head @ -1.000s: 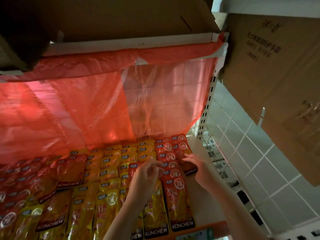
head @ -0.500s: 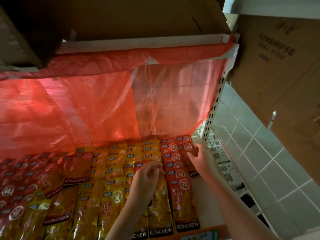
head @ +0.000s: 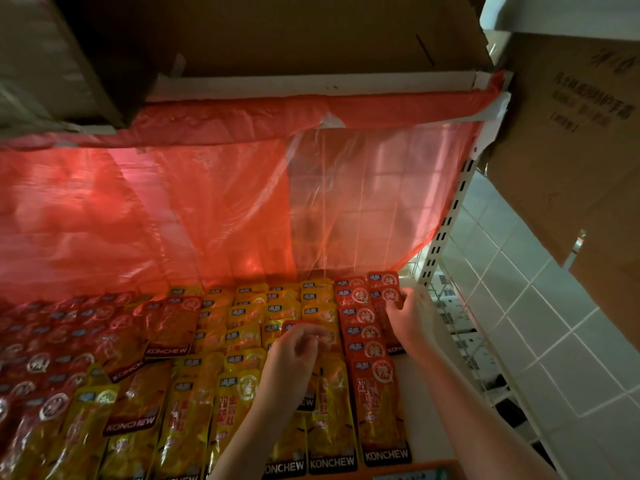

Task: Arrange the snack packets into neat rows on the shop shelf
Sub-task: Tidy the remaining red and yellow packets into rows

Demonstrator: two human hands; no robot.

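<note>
Overlapping rows of yellow snack packets (head: 242,341) and red snack packets (head: 363,334) lie flat on the white shop shelf (head: 440,403). My left hand (head: 294,358) holds a single red packet (head: 294,326) by its top, above the yellow rows in the middle. My right hand (head: 408,313) reaches to the back right and its fingers pinch the red packets of the rightmost row (head: 384,289). More red packets (head: 52,341) lie loosely overlapped at the left.
A red plastic sheet (head: 207,209) hangs behind the shelf. Cardboard boxes (head: 277,29) sit on the shelf above and another carton (head: 571,133) at the right. A slotted upright (head: 446,230) and tiled floor (head: 540,323) lie to the right.
My right hand has slid farther back along the rightmost red row. My left hand has stayed over the yellow rows, still holding its red packet. The view shifted slightly.
</note>
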